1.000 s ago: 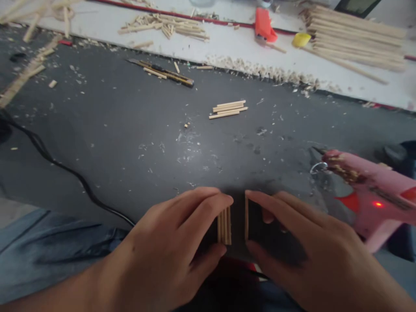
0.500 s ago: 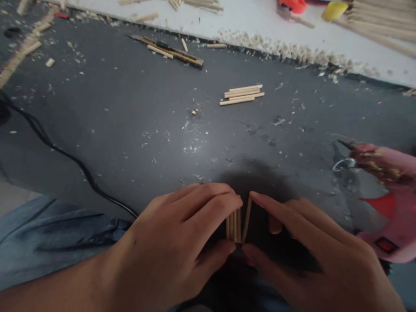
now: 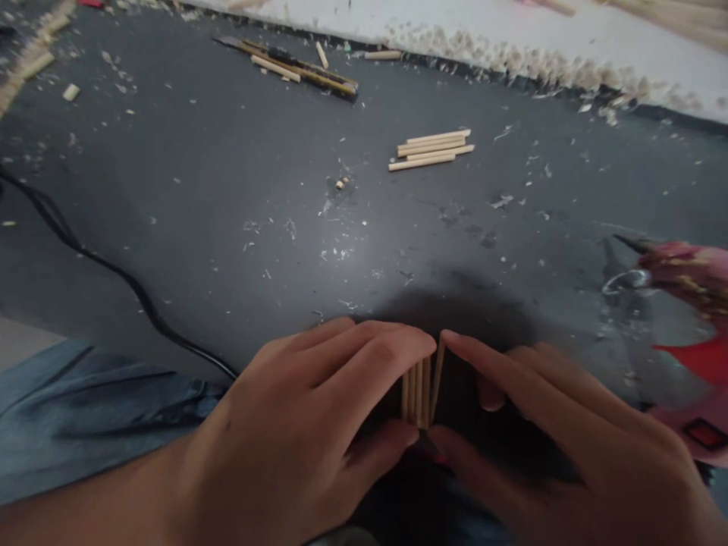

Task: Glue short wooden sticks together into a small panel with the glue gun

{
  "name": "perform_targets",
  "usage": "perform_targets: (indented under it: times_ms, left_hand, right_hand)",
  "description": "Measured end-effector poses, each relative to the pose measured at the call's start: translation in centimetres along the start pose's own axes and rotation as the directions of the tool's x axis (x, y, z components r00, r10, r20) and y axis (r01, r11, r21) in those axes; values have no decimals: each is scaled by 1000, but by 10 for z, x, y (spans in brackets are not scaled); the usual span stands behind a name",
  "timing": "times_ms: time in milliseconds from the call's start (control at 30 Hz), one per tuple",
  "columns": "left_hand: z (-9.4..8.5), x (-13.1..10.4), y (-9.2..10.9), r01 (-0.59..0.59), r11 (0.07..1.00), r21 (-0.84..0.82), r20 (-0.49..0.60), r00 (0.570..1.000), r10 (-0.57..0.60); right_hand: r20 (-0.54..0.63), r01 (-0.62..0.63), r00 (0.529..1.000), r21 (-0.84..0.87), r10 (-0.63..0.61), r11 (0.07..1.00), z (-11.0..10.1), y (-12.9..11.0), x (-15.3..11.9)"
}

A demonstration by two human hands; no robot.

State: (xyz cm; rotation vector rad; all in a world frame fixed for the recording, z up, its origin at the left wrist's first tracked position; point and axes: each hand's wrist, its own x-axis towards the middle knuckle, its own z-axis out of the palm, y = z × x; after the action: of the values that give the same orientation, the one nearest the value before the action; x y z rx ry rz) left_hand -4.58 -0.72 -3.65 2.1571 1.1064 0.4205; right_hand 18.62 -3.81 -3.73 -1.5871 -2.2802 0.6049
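Hands face each other over the near side of the bench [image 3: 227, 174], with two pieces of wood between them. The left hand [image 3: 318, 406] grips a row of short sticks [image 3: 417, 394] by its ends, index finger over the far end and thumb at the near one. The right hand [image 3: 574, 432] pinches a single stick [image 3: 437, 379] the same way, lengthwise between index fingertip and thumb, its other fingers curled loosely.

The row lies immediately left of the single stick, and both run roughly away from the body. They are not quite parallel: the single stick leans, its far end standing off to the right under the right index finger, its near end just beside the row's outer stick. Whether those near ends touch is too dark to tell. The narrow wedge between them opens away from the body.

Farther out, straight ahead, loose sticks [image 3: 431, 150] lie side by side, nearly crosswise to the held ones. To the right, nearer the right hand, sits a pink glue gun [image 3: 691, 284], nozzle pointing left. Ahead and left lies a craft knife [image 3: 318, 74]; a black cable [image 3: 133, 284] crosses the left side. A white board [image 3: 676, 76] borders the far side.
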Motion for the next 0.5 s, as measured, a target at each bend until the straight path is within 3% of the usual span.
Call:
perform_targets:
  times_ms: [233, 500]
  left_hand:
    - [0, 2, -1, -82, 995, 65, 5, 997, 82]
    - [3, -3, -3, -207, 943, 261, 4, 977, 213]
  right_hand:
    - [1, -9, 1000, 58, 9, 998, 0, 2, -1]
    - [29, 2, 1000, 80, -4, 997, -5, 2, 4]
